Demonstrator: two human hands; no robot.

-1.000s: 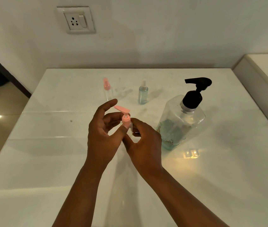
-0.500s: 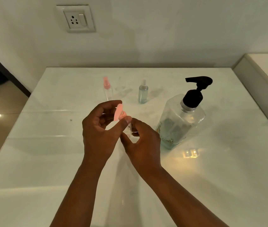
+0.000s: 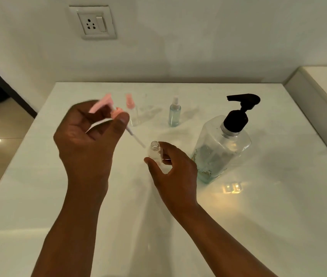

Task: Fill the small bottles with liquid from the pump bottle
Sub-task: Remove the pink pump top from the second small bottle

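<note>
My left hand (image 3: 90,136) pinches a pink pump top (image 3: 109,107), lifted clear of its bottle, with the thin dip tube (image 3: 136,137) slanting down to the right. My right hand (image 3: 173,170) grips a small clear bottle (image 3: 155,151) upright on the table, its threaded mouth uncovered. The big clear pump bottle (image 3: 221,146) with a black pump head (image 3: 240,108) stands just right of my right hand. Two more small bottles stand further back: one with a pink spray cap (image 3: 131,110) and one holding bluish liquid (image 3: 174,112).
All of this is on a white glossy table (image 3: 258,216) against a wall with a socket plate (image 3: 93,22). A white ledge (image 3: 324,92) borders the table on the right. Floor shows beyond the table's left edge.
My left hand has unscrewed the pink pump top and pulled it up and to the left, drawing the tube out. The small bottle in my right hand now stands uncapped.
</note>
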